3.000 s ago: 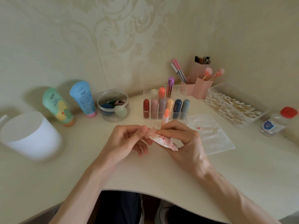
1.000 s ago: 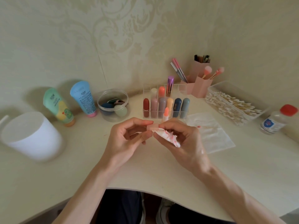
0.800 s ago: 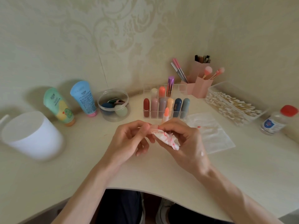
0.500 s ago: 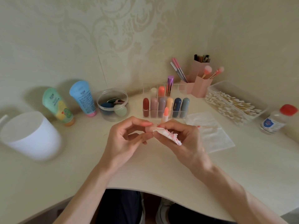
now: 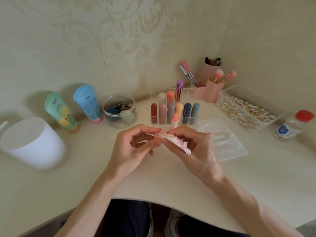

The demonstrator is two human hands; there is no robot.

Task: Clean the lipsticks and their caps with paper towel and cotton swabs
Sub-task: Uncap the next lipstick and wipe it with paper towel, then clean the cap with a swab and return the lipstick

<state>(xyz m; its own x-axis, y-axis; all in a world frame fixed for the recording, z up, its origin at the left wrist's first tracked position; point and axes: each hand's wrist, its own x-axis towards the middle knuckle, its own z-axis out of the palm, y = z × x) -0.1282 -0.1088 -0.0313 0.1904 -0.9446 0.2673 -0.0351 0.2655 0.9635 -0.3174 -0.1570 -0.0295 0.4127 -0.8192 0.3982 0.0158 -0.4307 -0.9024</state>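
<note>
Both hands up over the cream bench [image 5: 153, 182], fingertips meeting.
Left hand [image 5: 135, 147]: thumb and index pinch a small pale-pink plastic cap [image 5: 159, 134], other fingers curled under. Right hand [image 5: 195, 149]: grips a crumpled white paper towel stained pink [image 5: 178, 144], its edge against the cap. An uncapped coral lipstick [image 5: 174, 120] stands upright just beyond the right fingertips.

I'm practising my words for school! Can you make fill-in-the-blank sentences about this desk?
The stained paper towel is pinched by the ____ hand.
The small pink cap is held by the ____ hand.
The bottle has a ____ lid.
The clear box holds cotton ____.
Missing words: right, left, red, swabs.
</note>
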